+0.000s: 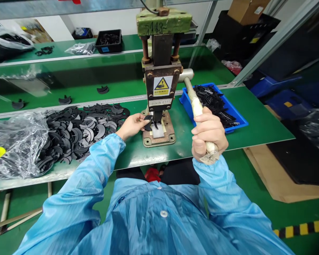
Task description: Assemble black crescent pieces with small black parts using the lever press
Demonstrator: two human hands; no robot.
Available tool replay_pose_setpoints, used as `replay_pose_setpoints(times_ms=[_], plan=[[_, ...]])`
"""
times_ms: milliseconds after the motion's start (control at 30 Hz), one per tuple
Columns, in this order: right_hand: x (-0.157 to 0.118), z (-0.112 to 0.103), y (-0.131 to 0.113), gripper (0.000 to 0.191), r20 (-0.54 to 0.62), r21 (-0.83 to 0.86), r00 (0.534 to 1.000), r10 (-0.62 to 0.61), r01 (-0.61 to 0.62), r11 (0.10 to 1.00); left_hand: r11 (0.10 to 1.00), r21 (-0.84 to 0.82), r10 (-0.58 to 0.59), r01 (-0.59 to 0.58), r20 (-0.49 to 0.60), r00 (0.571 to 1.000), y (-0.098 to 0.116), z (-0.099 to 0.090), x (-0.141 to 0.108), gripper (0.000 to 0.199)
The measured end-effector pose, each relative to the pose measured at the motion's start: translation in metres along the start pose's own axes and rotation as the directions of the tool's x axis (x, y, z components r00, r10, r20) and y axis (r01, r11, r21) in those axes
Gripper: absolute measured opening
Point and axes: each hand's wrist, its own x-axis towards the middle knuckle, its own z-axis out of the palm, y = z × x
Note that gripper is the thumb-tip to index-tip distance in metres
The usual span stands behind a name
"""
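My left hand (134,125) pinches a black crescent-shaped plastic part (148,123) at the left side of the press's base (159,141). Under the ram of the hand press (158,85) lies a small pale metal plate (157,131), with a dark piece at the ram's tip. My right hand (208,134) is wrapped round the press lever (192,95), which slopes down toward me from its pivot on the press's right side. Left of the press spreads a heap of black crescent-shaped parts (93,127), partly inside a clear plastic bag (18,145).
Right of the press, a blue bin (239,125) holds many thin black pieces. Three crescent parts lie along the ledge behind, one being a dark part (102,90). A black tray (108,41) stands on the far shelf. A metal frame post (276,44) slants at right.
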Motion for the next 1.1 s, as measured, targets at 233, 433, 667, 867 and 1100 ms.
replay_pose_setpoints(times_ms=[233, 433, 667, 867, 1100], plan=[[-0.001, 0.002, -0.001, 0.026, -0.037, -0.010, 0.999, 0.020, -0.021, 1.000, 0.997, 0.050, -0.065, 0.065, 0.007, 0.998, 0.001, 0.002, 0.009, 0.043], [-0.001, 0.005, 0.000, 0.025, -0.064, -0.017, 0.998, 0.014, -0.015, 1.000, 0.979, 0.056, -0.203, 0.197, 0.115, 0.973, 0.007, -0.004, 0.019, 0.046], [-0.003, 0.008, 0.000, 0.027, -0.085, -0.029, 0.996, -0.007, 0.004, 1.000, 0.906, -0.055, -0.396, 0.419, 0.233, 0.888, 0.017, -0.005, 0.022, 0.044], [0.030, 0.015, 0.002, 0.026, -0.127, 0.068, 0.988, -0.092, 0.101, 0.993, 0.897, -0.155, -0.388, 0.413, 0.168, 0.906, 0.018, 0.005, 0.011, 0.041], [0.132, 0.023, 0.005, 0.052, 0.060, 0.217, 0.998, 0.031, -0.043, 0.975, 0.923, -0.219, -0.300, 0.316, 0.105, 0.948, 0.026, 0.008, -0.016, 0.036]])
